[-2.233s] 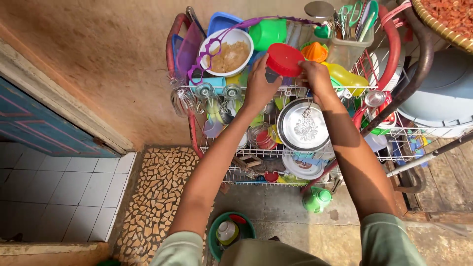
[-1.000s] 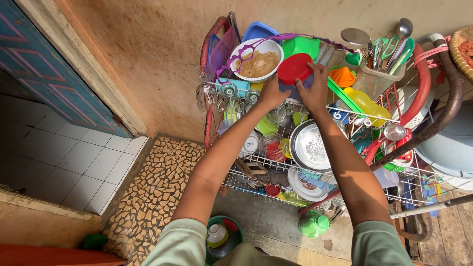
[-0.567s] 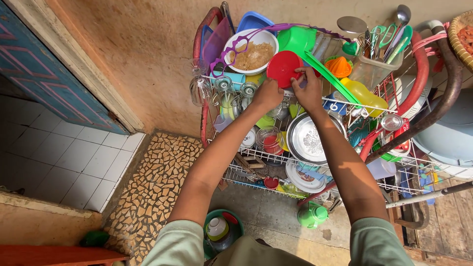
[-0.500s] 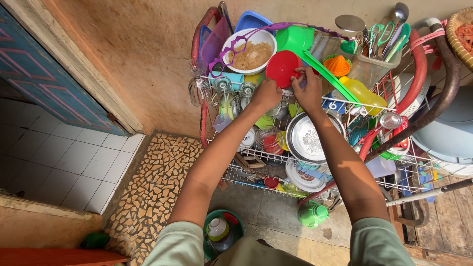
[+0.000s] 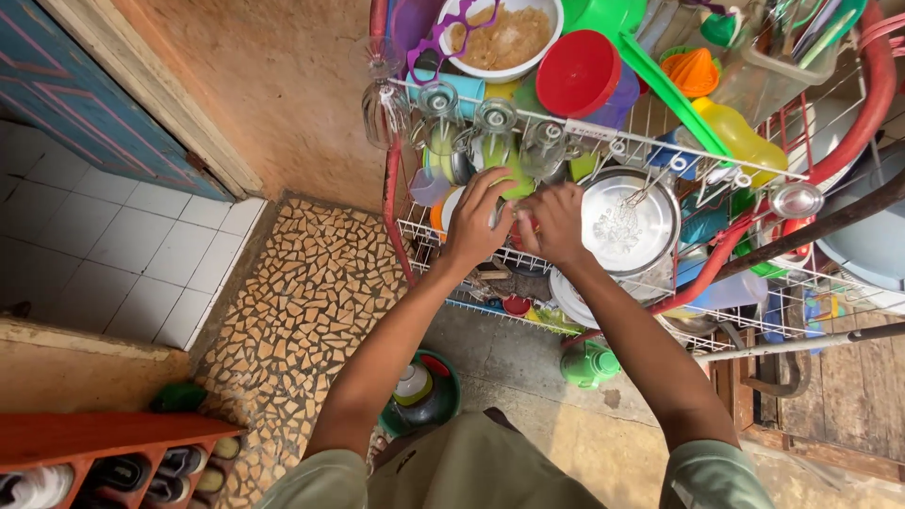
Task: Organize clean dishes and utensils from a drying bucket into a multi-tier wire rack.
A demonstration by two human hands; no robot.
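Nearest the camera, a green bucket [image 5: 421,401] is sitting on the floor with a white bottle [image 5: 410,384] inside, a green kettle [image 5: 586,363] just to its right. Above, both hands are reaching into the wire dish rack's [image 5: 419,236] middle shelf: the left hand [image 5: 476,219] and right hand [image 5: 554,222] are curling around something between them, mostly hidden, so what they are gripping cannot be told. Just right, an embossed steel plate [image 5: 630,221] is leaning. Farther up, a red lid [image 5: 577,73] is resting beside a white bowl [image 5: 500,38].
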